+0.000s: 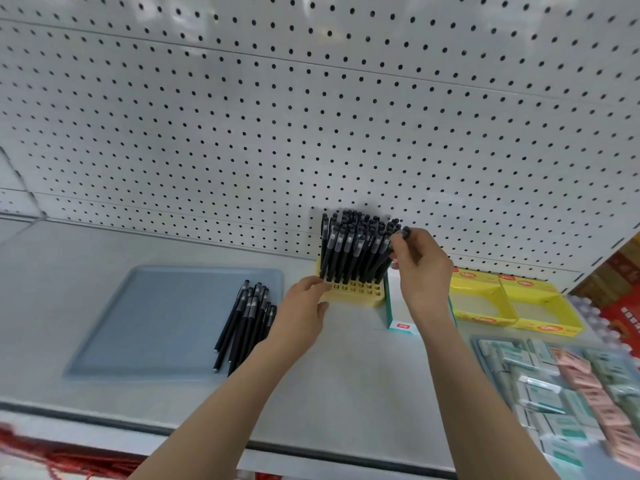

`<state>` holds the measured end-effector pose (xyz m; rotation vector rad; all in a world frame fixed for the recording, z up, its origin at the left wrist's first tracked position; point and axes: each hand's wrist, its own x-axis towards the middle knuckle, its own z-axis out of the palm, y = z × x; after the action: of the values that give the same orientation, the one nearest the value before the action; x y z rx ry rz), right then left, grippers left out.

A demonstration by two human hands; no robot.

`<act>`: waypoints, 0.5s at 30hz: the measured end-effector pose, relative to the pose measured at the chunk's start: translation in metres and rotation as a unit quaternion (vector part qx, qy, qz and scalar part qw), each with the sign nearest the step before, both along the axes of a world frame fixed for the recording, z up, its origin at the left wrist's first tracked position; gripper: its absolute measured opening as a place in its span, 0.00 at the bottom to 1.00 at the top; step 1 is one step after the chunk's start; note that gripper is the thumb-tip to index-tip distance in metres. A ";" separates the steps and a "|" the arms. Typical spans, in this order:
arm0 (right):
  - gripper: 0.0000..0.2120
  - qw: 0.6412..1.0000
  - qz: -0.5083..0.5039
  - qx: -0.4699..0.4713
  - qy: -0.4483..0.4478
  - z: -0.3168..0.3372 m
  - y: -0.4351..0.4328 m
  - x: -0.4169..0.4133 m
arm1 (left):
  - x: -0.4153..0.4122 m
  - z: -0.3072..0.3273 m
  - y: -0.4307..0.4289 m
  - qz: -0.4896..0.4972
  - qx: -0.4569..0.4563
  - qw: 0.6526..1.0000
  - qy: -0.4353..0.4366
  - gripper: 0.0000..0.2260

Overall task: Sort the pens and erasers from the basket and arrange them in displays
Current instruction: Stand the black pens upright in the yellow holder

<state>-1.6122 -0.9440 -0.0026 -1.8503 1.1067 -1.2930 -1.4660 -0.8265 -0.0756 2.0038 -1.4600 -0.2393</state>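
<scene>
A yellow pen holder (360,292) with a grid of slots stands on the shelf against the pegboard, packed with several upright black pens (353,244). My left hand (304,306) touches the holder's front left corner with its fingertips. My right hand (419,265) pinches the cap of one black pen (403,233) at the holder's right side. Several loose black pens (247,320) lie on a blue-grey tray (145,323) to the left. Wrapped erasers (568,386), green-white and pink, fill a tray at the lower right.
A green-and-white box (398,315) stands right of the holder, under my right wrist. Two yellow display boxes (512,303) sit further right. The white pegboard (311,116) backs the grey shelf (346,393). Red goods show at the right edge and below.
</scene>
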 end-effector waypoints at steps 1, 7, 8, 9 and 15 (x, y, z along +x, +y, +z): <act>0.05 1.000 0.002 -0.010 0.010 0.000 -0.001 0.003 | 0.001 -0.002 -0.001 -0.002 0.014 1.000 -0.012 0.17; 0.05 0.998 0.044 0.002 0.039 -0.018 -0.007 0.015 | 0.003 -0.005 -0.004 -0.003 0.050 0.998 -0.034 0.19; 0.05 0.998 0.046 -0.003 0.043 -0.018 -0.008 0.016 | 0.003 -0.006 -0.004 -0.003 0.048 0.998 -0.035 0.19; 0.05 0.998 0.046 -0.012 0.051 -0.017 -0.009 0.017 | 0.004 -0.006 -0.004 -0.003 0.047 0.998 -0.034 0.19; 0.06 0.990 0.048 -0.040 0.123 -0.026 -0.015 0.024 | 0.005 -0.009 -0.004 -0.004 0.046 0.998 -0.038 0.19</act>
<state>-1.5879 -0.9587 -0.0282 -2.1392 1.0890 -1.0900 -1.4606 -0.8307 -0.0841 2.1014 -1.5309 -0.2394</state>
